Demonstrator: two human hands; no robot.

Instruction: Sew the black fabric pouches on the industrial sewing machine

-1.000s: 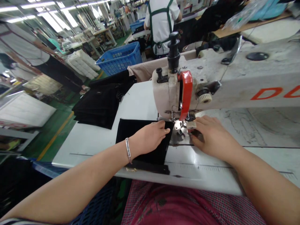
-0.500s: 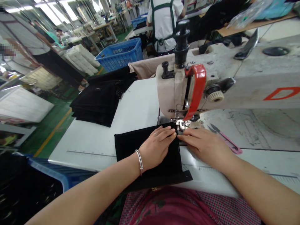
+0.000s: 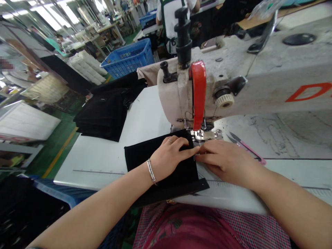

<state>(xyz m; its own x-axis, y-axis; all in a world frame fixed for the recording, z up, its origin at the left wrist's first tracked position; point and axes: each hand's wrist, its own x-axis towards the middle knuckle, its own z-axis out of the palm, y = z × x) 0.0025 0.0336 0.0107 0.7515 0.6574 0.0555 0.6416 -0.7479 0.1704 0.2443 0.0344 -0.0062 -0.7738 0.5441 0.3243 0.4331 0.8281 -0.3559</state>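
A flat black fabric piece (image 3: pixel 140 155) lies on the sewing machine table, its upper right corner at the metal presser foot (image 3: pixel 207 135). My left hand (image 3: pixel 168 157), with a ring and a bracelet, rests on the fabric. Its index finger stretches to the right while the other fingers bend. Along the fabric's right edge, just below the presser foot, my right hand (image 3: pixel 225 160) has its fingers pressed together at the edge. Both hands' fingertips nearly meet there. The sewing machine (image 3: pixel 168 100) has a red guard (image 3: pixel 199 93) in front of its needle area, hiding the needle.
Pink-handled snips (image 3: pixel 250 150) lie right of the presser foot. A stack of black fabric pieces (image 3: pixel 101 117) sits at the table's left edge. Blue baskets stand behind (image 3: pixel 127 58) and at lower left (image 3: pixel 59 193). A co-worker (image 3: pixel 172 31) is beyond the machine.
My left hand's fingers have gone from lying flat to bent, with the index reaching to the right hand. The fabric looks slightly turned. The camera view has shifted.
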